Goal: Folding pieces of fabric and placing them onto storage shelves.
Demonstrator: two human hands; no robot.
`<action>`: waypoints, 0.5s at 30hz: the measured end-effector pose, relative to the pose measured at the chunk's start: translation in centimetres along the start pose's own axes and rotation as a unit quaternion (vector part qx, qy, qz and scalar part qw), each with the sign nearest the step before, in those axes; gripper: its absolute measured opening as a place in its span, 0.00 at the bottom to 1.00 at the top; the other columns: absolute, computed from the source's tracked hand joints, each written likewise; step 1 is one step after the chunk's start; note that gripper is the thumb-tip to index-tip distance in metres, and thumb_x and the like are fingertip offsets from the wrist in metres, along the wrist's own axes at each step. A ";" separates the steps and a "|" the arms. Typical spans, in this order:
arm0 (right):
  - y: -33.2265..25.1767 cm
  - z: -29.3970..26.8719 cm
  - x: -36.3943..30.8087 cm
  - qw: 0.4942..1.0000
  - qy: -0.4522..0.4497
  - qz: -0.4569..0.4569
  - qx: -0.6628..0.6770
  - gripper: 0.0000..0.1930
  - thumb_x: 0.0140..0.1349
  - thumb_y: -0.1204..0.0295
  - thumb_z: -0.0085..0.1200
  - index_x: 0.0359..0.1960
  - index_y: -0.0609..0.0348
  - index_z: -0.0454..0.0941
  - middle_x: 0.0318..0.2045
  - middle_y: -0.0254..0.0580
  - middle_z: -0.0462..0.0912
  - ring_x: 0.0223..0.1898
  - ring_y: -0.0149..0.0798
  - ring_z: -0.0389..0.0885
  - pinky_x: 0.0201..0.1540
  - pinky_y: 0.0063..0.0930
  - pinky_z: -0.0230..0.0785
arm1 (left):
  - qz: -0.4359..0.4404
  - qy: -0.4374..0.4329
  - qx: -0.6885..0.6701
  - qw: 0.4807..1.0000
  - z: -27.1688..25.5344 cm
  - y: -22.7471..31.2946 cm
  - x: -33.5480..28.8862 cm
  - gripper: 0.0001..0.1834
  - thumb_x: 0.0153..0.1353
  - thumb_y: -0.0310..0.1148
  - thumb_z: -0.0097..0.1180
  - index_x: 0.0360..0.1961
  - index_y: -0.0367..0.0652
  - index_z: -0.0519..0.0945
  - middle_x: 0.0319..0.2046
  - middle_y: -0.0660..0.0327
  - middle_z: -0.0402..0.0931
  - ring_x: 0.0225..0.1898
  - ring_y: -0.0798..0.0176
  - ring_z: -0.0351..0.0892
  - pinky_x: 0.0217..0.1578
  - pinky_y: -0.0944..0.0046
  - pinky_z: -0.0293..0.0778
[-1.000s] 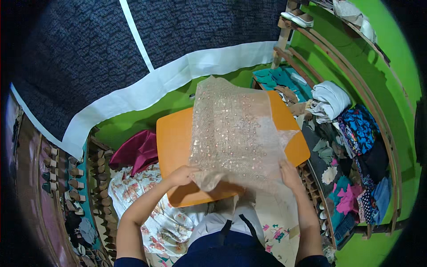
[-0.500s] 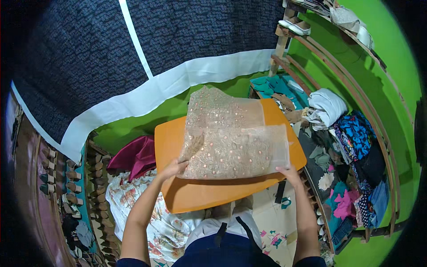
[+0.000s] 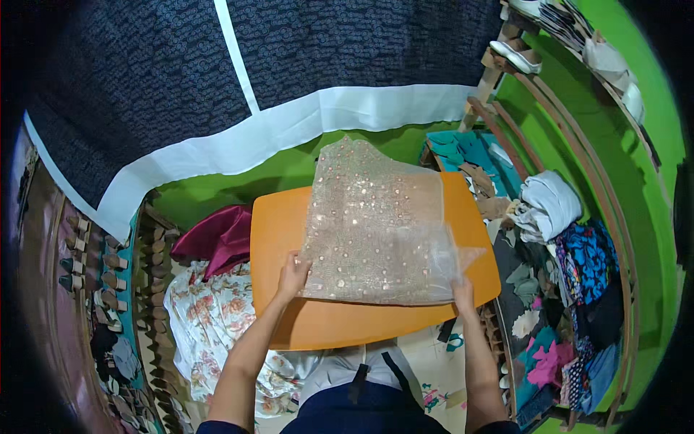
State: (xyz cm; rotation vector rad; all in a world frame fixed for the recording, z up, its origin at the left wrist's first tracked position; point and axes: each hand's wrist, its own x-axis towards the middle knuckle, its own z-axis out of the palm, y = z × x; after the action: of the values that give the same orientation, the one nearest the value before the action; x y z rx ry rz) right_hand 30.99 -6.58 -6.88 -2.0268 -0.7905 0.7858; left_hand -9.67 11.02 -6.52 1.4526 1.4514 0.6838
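A beige sheer lace fabric with small pinkish-gold sequin flowers lies over the orange table. Its near edge runs almost straight between my two hands, and its far end tapers past the table's back edge. My left hand is closed on the near left corner of the lace. At the near right corner, my right hand pinches the plain sheer border, where a small loose flap sticks out beside it. Fingertips of both hands are partly hidden by the cloth.
Floral white cloth and maroon satin lie left of the table. Shoe racks stand further left. On the right, a low shelf holds heaped fabrics and a white bundle. A dark curtain hangs behind.
The layer of lace that lay across the near half with a visible crease now lies smoother over the rest. The lace's near edge has come slightly closer to me, both hands still on it.
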 end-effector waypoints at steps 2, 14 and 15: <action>-3.0 1.2 -1.0 0.993 0.082 -0.039 -0.075 0.19 0.54 0.72 0.46 0.47 0.70 0.67 0.45 0.56 0.72 0.47 0.48 0.71 0.50 0.36 0.61 | 0.020 0.037 0.068 0.997 0.7 -0.3 0.3 0.21 0.55 0.41 0.53 0.45 0.41 0.65 0.20 0.52 0.75 0.23 0.52 0.77 0.26 0.57 0.70; -8.1 14.3 -2.0 0.826 -0.201 -0.374 -0.370 0.25 0.59 0.54 0.41 0.60 0.40 0.61 0.63 0.41 0.55 0.64 0.48 0.49 0.59 0.67 0.32 | 0.334 0.023 0.454 0.826 5.8 4.9 -1.9 0.32 0.52 0.51 0.52 0.56 0.50 0.64 0.57 0.52 0.58 0.58 0.49 0.57 0.55 0.47 0.54; -7.6 14.4 -1.9 0.824 -0.208 -0.376 -0.369 0.25 0.59 0.54 0.41 0.60 0.40 0.61 0.63 0.41 0.55 0.64 0.48 0.49 0.59 0.67 0.32 | 0.327 0.024 0.456 0.827 6.3 4.8 -2.5 0.32 0.52 0.51 0.52 0.56 0.50 0.64 0.57 0.52 0.58 0.58 0.49 0.57 0.55 0.47 0.54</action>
State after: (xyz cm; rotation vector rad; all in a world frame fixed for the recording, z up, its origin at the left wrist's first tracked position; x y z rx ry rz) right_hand 17.09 2.15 -6.99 -1.8669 -2.2566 0.4644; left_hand -2.35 7.92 -4.25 2.7780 1.3547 0.4017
